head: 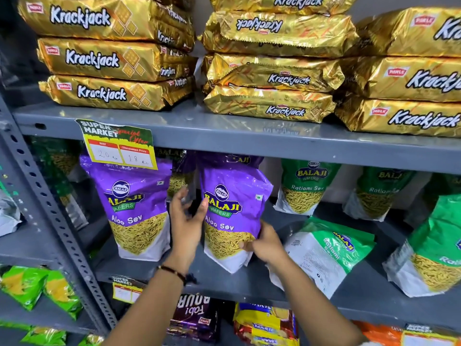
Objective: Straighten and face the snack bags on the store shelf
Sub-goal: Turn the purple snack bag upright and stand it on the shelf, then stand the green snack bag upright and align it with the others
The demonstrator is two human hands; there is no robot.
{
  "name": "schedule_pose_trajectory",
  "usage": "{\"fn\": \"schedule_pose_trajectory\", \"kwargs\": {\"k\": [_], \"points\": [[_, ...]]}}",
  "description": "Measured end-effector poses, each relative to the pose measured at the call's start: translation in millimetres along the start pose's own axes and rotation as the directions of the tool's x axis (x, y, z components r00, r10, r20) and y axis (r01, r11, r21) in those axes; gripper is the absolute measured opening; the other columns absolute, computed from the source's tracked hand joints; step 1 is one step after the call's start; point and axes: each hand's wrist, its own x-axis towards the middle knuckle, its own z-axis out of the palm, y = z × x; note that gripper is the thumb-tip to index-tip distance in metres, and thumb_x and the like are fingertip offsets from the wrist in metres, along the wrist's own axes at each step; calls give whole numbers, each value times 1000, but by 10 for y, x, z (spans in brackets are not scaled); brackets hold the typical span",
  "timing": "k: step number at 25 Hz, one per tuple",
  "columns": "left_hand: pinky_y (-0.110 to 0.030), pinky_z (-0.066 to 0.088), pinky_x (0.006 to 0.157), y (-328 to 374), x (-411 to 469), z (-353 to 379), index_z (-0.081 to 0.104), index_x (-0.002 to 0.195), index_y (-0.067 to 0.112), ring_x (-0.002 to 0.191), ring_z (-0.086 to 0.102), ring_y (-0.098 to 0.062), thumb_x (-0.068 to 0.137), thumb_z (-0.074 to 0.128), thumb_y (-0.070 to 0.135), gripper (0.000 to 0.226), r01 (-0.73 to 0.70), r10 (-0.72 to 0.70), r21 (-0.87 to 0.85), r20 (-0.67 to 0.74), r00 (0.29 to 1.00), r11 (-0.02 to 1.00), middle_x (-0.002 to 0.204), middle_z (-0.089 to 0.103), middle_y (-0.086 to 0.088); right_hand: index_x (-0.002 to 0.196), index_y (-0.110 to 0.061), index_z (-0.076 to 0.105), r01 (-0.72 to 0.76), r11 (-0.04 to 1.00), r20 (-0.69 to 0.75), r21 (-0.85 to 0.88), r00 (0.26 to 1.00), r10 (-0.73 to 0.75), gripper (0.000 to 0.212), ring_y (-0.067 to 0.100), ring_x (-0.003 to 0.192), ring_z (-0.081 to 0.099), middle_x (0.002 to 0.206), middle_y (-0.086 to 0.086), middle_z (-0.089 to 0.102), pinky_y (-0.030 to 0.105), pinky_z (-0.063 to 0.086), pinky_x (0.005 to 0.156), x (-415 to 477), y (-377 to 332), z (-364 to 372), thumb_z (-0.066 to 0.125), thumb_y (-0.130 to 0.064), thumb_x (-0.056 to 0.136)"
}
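Note:
A purple Aloo Sev bag (232, 203) stands upright on the middle shelf (224, 278), label facing me. My right hand (265, 242) pinches its lower right corner. My left hand (185, 221) is spread beside its left edge, thumb touching the bag's front. A second purple Aloo Sev bag (136, 208) stands upright to the left. More purple bags sit behind them in shadow. To the right, a green Ratlami Sev bag (324, 250) lies tipped over, turned sideways with its back partly showing.
Upright green Ratlami Sev bags (305, 187) stand at the back right, another (434, 250) at the front right. Gold Krackjack packs (272, 78) are stacked on the shelf above. A price tag (119, 146) hangs from the upper shelf edge. A grey perforated upright (42, 211) stands left.

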Motion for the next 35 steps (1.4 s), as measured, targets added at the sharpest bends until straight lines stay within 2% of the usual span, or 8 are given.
{"fn": "schedule_pose_trajectory", "kwargs": {"k": [4, 11, 16, 19, 25, 28, 31, 35], "points": [[-10, 51, 62, -40, 279, -29, 60, 103, 16, 75, 65, 5, 77, 64, 15, 26, 278, -228, -161, 274, 934, 947, 88, 74, 12, 93, -11, 64, -95, 994, 123, -48, 987, 100, 34, 18, 87, 55, 95, 7, 64, 29, 47, 73, 200, -151, -172, 60, 14, 72], [-14, 54, 61, -56, 210, -12, 62, 92, 13, 64, 65, 2, 80, 63, 5, 15, 200, -174, -199, 140, 975, 959, 70, 75, 12, 77, -18, 65, -91, 993, 114, -74, 989, 99, 32, 18, 89, 52, 88, 8, 63, 32, 43, 81, 372, -35, -134, 54, 12, 75], [-39, 39, 73, -18, -324, 160, 42, 82, 18, 78, 49, -27, 77, 67, 27, 26, -161, 295, 370, -340, 893, 915, 81, 51, -7, 94, -9, 54, -27, 995, -63, 93, 997, 33, 41, 18, 74, 57, 83, 9, 61, 29, 50, 65, 157, -72, -393, 48, 22, 69], [-34, 38, 63, 76, -744, 642, 40, 76, 24, 64, 44, -22, 79, 61, 24, 22, -380, 377, 292, 67, 924, 878, 69, 44, 1, 70, -15, 54, 63, 994, -303, 89, 952, -33, 37, 8, 56, 47, 64, 2, 51, 9, 39, 48, -131, -77, -855, 42, 21, 72], [-34, 47, 73, -304, -547, 1832, 53, 86, 18, 75, 56, -24, 76, 64, 18, 15, -179, -101, 369, 626, 773, 912, 83, 58, -5, 51, -21, 57, -259, 965, -559, -31, 805, 198, 20, 21, 59, 52, 57, 2, 56, 34, 47, 57, -807, 652, -1548, 66, -9, 65], [-37, 46, 78, -752, -288, 2148, 59, 96, -6, 97, 61, -38, 83, 58, 41, 49, -76, -466, 621, 658, 591, 780, 99, 63, -31, 56, -16, 53, -385, 882, -356, 271, 811, 463, 26, 15, 41, 42, 50, 1, 47, 23, 38, 39, -1003, 811, -1475, 74, -26, 69], [-39, 43, 101, -981, -234, 2227, 59, 119, 6, 116, 56, -29, 67, 56, 71, 83, -2, -557, 632, 685, 470, 775, 129, 58, -16, 78, -13, 62, -378, 848, -201, 372, 859, 471, 21, 16, 50, 49, 62, 1, 54, 24, 46, 47, -1039, 735, -1401, 70, -32, 74], [-28, 47, 68, -952, -145, 2166, 63, 77, 10, 63, 57, -17, 71, 71, 43, 34, 237, -724, 699, 565, 397, 675, 54, 69, 1, 91, -7, 60, -344, 802, -189, 487, 856, 482, 18, 22, 60, 63, 73, 9, 65, 28, 52, 48, -902, 686, -1393, 68, -12, 75]]}}
